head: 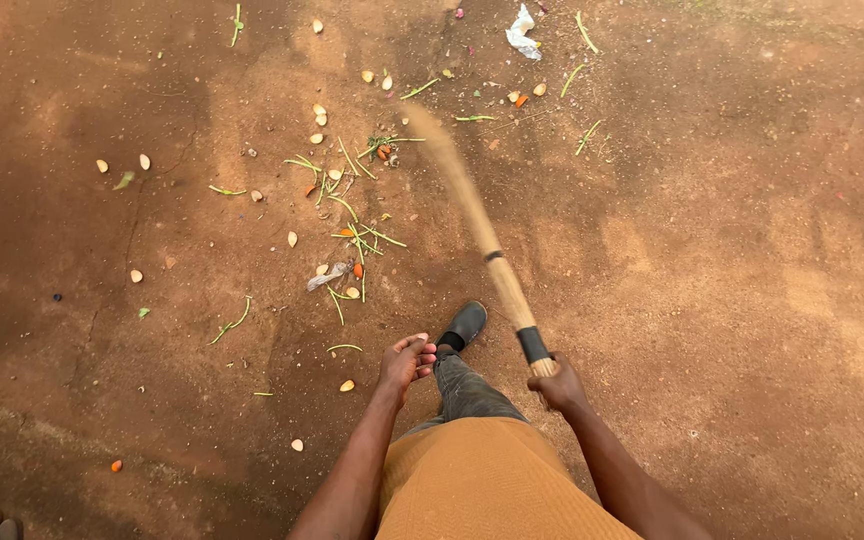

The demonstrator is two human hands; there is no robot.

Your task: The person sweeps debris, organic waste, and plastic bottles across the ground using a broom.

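Outdoors, right hand (557,385) around broom (492,250).

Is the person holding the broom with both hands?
No, only the right hand grips the broom at its handle end; the left hand hangs empty beside the leg.

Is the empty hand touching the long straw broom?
Apart. The head view shows the left hand loosely curled above the person's knee, with the dark trouser leg between it and the long straw broom, which only the right hand grips.
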